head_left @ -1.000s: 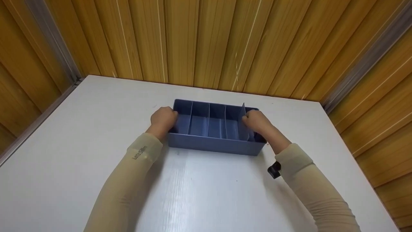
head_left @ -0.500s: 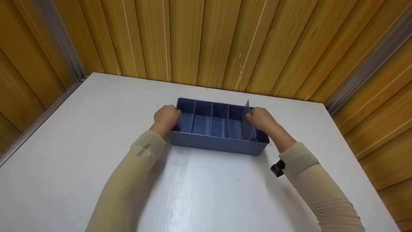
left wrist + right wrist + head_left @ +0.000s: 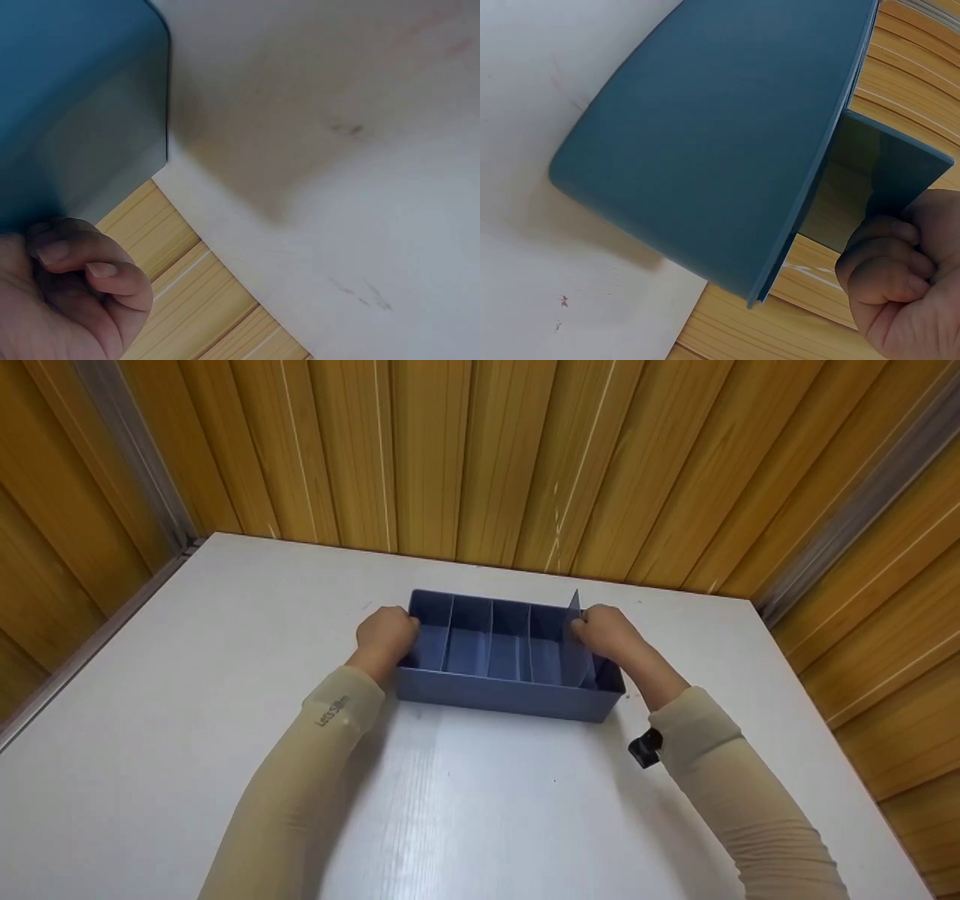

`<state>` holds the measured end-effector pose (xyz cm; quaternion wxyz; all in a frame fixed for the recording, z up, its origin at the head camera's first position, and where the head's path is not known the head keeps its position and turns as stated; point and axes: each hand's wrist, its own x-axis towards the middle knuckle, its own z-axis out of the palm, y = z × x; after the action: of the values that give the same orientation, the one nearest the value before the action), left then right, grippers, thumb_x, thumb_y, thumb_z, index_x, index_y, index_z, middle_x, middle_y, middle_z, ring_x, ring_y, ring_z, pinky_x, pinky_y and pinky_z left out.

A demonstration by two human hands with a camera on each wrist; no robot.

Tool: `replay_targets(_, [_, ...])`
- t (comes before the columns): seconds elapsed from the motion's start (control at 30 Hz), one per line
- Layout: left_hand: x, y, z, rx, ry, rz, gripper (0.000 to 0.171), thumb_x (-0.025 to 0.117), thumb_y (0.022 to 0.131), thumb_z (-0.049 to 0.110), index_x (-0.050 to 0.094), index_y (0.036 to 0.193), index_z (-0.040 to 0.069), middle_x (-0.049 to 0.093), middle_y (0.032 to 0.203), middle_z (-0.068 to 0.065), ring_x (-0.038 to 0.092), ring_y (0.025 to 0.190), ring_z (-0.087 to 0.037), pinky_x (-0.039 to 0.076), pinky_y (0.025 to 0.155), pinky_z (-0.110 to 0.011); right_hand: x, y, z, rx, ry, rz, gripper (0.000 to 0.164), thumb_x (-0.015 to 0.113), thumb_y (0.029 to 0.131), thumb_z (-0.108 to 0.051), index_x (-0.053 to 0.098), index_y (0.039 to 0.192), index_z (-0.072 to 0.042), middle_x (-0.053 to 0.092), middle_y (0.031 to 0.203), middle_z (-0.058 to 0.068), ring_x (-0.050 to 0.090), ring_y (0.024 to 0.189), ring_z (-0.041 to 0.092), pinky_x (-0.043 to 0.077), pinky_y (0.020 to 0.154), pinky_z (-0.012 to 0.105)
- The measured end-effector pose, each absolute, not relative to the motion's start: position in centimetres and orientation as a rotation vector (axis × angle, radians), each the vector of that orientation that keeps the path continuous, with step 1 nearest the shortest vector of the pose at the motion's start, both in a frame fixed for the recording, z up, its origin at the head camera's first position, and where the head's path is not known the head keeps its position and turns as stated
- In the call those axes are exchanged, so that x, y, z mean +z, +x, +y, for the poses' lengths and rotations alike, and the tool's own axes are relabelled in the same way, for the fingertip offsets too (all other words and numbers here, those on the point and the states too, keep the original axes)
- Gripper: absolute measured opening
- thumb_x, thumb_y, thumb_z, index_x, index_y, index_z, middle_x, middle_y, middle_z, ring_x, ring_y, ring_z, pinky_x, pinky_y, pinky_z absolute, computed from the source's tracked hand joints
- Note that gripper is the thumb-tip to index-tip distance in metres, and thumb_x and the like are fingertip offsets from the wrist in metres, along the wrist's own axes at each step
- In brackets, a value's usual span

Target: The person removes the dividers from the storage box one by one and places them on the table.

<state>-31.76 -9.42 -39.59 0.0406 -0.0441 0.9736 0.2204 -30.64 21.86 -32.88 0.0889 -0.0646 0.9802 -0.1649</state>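
A blue plastic box (image 3: 499, 697) with upright dividers across it sits on the white table, long side toward me. My left hand (image 3: 386, 636) grips the rim of its left end wall; in the left wrist view the fingers (image 3: 112, 277) curl in below the box's edge. With my right hand (image 3: 609, 631) I pinch the rightmost divider (image 3: 574, 649), which stands higher than the others and sticks up above the rim. From the right wrist view, this divider (image 3: 885, 161) juts past the box wall (image 3: 712, 142), with curled fingers and thumb at its edge.
The white table (image 3: 480, 810) reaches back to a wood-patterned panel wall (image 3: 465, 457). Metal posts (image 3: 131, 450) stand at the corners. A black clip-like piece (image 3: 645, 748) hangs at my right sleeve.
The rightmost divider sticks up slightly higher above the rim than a second ago, with the right hand still pinching it. My left hand keeps its grip on the box end.
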Motion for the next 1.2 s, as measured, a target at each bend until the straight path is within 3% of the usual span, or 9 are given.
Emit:
replay_targets(0.3, [-39.6,-31.5,-9.4,0.67,-0.155,2.969,0.04,0.041,0.102,0.024,0.071,0.105,-0.002,0.074,0.114,-0.019,0.059,0.085,-0.026,0.057,0.086,-0.047,-32.6,-30.5,22.1,-0.538,-0.222,2.909,0.038,0.041,0.097,-0.011,0.038,0.06,-0.014,0.037,0.058,-0.005,0.037,0.059,0.014,0.033,0.06,0.028])
replay_targets(0.67, [-39.6,-31.7,-9.3,0.647,-0.161,2.971,0.041,0.041,0.104,0.027,0.071,0.103,-0.001,0.074,0.111,-0.018,0.059,0.085,-0.025,0.057,0.084,-0.046,-32.0,-30.4,22.2,-0.526,-0.237,2.921,0.037,0.042,0.097,-0.012,0.037,0.06,-0.014,0.036,0.057,-0.004,0.038,0.059,0.014,0.034,0.061,0.029])
replay_targets(0.97, [-39.2,-32.1,-8.7,0.685,-0.134,2.977,0.042,0.042,0.105,0.027,0.072,0.108,-0.002,0.074,0.117,-0.018,0.061,0.091,-0.027,0.057,0.09,-0.048,-31.2,-30.3,22.9,-0.531,-0.221,2.936,0.038,0.041,0.097,-0.012,0.036,0.06,-0.014,0.034,0.056,-0.005,0.036,0.057,0.013,0.033,0.059,0.029])
replay_targets(1.2, [-39.6,-31.7,-9.2,0.666,-0.153,2.977,0.042,0.04,0.105,0.026,0.071,0.102,-0.002,0.075,0.111,-0.018,0.062,0.086,-0.026,0.058,0.086,-0.046,-31.4,-30.3,22.3,-0.533,-0.219,2.931,0.038,0.041,0.098,-0.013,0.037,0.06,-0.014,0.037,0.058,-0.004,0.038,0.059,0.014,0.034,0.06,0.029])
